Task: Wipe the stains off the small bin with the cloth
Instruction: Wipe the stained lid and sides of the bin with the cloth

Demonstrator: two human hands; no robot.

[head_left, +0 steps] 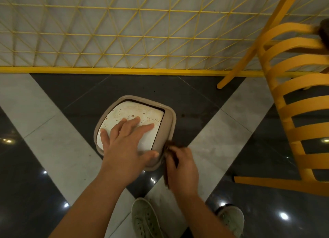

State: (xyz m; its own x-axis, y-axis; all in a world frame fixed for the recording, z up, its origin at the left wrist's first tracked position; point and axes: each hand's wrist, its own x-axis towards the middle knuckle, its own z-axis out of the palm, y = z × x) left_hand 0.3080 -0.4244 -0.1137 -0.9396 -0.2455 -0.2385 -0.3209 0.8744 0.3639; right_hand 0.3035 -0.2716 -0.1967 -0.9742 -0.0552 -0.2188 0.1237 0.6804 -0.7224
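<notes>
A small beige bin stands on the floor below me, seen from above. Its white swing lid is speckled with brown stains along the far half. My left hand lies flat on the lid, fingers spread, thumb over the near rim. My right hand is closed around a dark brown cloth, pressed against the bin's near right side. Most of the cloth is hidden by the hand.
A yellow slatted chair stands close on the right, its leg reaching toward the bin. A yellow wire-grid partition with a yellow base rail runs behind the bin. My two light shoes stand on the glossy grey and dark tiled floor.
</notes>
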